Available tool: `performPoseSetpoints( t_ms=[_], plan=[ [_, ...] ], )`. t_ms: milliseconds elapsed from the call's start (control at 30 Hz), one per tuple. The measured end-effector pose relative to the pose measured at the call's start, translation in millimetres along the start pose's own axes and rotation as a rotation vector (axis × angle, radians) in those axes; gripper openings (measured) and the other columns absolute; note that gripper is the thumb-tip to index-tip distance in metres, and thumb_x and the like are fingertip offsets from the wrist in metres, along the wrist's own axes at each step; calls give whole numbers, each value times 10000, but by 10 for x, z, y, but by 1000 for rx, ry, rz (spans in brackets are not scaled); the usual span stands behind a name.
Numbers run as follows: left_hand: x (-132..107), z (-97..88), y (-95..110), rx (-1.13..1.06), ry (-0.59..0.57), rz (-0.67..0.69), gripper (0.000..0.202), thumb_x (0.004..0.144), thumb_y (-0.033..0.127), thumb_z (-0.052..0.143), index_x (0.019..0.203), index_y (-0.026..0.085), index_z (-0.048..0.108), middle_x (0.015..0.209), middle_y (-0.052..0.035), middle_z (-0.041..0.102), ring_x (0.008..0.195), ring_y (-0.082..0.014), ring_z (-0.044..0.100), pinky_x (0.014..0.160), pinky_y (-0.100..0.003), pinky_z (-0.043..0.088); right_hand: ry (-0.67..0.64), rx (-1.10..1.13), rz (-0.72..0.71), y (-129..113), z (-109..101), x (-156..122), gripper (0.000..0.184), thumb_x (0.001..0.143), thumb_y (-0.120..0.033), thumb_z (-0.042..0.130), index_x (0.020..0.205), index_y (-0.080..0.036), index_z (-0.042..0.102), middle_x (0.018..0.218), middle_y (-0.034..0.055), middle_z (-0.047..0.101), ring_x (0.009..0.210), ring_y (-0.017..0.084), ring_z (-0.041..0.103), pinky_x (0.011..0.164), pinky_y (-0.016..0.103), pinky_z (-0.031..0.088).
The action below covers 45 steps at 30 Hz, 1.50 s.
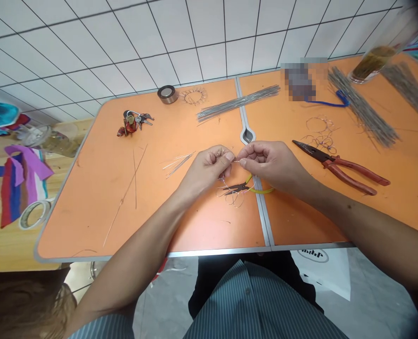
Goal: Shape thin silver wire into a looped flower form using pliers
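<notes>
Over the middle of the orange table (209, 226), my left hand (212, 165) and my right hand (265, 160) meet in a pinch, both closed on a thin wire (235, 161). A looped wire piece (225, 182) hangs below the left fingers; whether it joins the pinched wire I cannot tell. Beneath the hands lie small yellow-handled pliers (237, 188), partly hidden by my right hand, with curled wire (234, 200) around them. Short straight wires (178, 165) rest left of my left hand. Larger red-handled pliers (336, 165) lie right of my right hand.
Along the back are a tape roll (167, 94), a wire ring (194, 96), a wire bundle (239, 102) and a glass of brown liquid (373, 63). Another wire bundle (364, 108) lies at right. Keys (133, 121) sit at left. A metal seam (261, 212) crosses the table.
</notes>
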<state>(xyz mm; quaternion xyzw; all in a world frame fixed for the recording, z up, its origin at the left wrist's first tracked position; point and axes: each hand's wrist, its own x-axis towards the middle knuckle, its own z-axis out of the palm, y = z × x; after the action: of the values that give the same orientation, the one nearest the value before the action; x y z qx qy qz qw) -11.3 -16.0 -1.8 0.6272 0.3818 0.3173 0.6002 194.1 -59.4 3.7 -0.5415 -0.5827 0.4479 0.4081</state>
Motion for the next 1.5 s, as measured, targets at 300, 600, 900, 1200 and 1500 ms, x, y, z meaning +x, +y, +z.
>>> performPoseSetpoints(
  t_ms=[300, 600, 900, 1200, 1500],
  plan=[
    [-3, 24, -18, -78, 28, 41, 280, 1008, 454, 734, 898, 203, 674, 622, 16, 663, 553, -116, 576, 586, -240, 458, 36, -112, -34, -5, 73, -39, 114, 888, -303, 734, 887, -191, 759, 664, -26, 590, 583, 121, 499, 537, 288, 349],
    [18, 32, -14, -107, 118, 74, 323, 935, 477, 830, 882, 198, 675, 704, -2, 709, 562, -107, 603, 569, -236, 498, 58, -92, -52, -35, 112, -36, 100, 900, -270, 713, 878, -186, 762, 623, -59, 459, 568, 101, 386, 545, 290, 295],
    [20, 61, -35, -124, 120, 89, 314, 948, 448, 824, 854, 197, 662, 655, 11, 680, 531, -98, 584, 543, -223, 477, 78, -45, -29, -53, 146, -18, 115, 870, -284, 716, 870, -178, 760, 683, -20, 616, 584, 116, 484, 535, 278, 355],
    [-7, 57, 21, -103, 34, 89, 197, 978, 324, 755, 877, 188, 655, 664, 13, 685, 552, -98, 603, 572, -220, 507, 111, -88, -56, -43, 140, -29, 120, 897, -289, 695, 870, -186, 750, 645, -34, 600, 588, 120, 478, 564, 291, 350],
    [14, 51, -5, -212, 33, 38, 117, 939, 223, 735, 868, 177, 655, 617, 24, 664, 516, -88, 563, 533, -209, 461, 102, -178, -116, -7, 145, -26, 121, 908, -263, 681, 900, -184, 773, 669, -27, 628, 592, 118, 486, 572, 296, 337]
  ],
)
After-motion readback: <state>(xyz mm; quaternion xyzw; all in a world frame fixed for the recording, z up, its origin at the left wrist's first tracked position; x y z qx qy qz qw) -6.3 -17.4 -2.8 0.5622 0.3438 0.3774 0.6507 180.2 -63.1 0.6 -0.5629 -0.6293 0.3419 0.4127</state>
